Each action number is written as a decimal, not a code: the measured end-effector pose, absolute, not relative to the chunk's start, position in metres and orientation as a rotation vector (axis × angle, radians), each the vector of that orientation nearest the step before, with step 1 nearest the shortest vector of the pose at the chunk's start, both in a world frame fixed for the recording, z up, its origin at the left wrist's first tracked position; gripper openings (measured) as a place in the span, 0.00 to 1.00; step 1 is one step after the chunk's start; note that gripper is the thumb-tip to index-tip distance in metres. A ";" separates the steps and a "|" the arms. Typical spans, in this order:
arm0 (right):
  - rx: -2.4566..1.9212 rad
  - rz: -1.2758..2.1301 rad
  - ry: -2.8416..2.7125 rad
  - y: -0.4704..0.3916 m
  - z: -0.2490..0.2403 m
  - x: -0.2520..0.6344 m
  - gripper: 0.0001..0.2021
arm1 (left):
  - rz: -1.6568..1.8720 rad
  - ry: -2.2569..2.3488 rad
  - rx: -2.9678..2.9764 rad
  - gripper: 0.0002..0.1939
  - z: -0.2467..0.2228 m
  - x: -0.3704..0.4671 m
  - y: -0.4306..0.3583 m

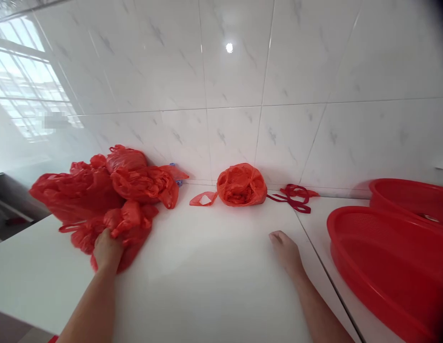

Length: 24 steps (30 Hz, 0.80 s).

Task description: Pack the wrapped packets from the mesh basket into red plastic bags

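Observation:
At the left, a heap of red plastic bags (81, 190) is piled on the white tabletop (207, 267). My left hand (107, 250) is closed on the nearest red plastic bag (133, 233) at the front of this heap; its fingertips are partly hidden by the crumpled film. My right hand (287, 252) is at the right part of the tabletop, fingers curled together with nothing visible in them. Beyond it, against the wall, sits a round bundled red plastic bag (242, 186), its top gathered inward. Dark red strips (296, 202) lie to the right of that bundle.
Two large red plastic basins (345, 214) stand at the right, one behind the other, beyond a seam in the table. A small red scrap with a white patch (204, 199) lies near the wall. White marbled tiles (235, 133) rise behind the table.

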State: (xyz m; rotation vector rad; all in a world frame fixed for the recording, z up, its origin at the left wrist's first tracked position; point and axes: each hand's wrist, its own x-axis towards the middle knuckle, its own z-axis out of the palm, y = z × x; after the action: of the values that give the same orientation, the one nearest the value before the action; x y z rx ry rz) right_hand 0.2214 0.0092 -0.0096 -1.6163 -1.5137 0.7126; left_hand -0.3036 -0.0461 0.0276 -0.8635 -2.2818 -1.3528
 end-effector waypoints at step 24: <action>-1.584 0.688 -1.518 0.010 -0.005 0.217 0.10 | -1.267 -1.473 -2.426 0.16 0.090 -0.030 0.084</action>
State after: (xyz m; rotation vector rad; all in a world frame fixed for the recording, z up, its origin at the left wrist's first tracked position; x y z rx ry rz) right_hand 0.2171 0.0098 -0.0053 -1.5841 -1.5177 0.6883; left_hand -0.0301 0.0835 0.0902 -2.4261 -1.4734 -1.2673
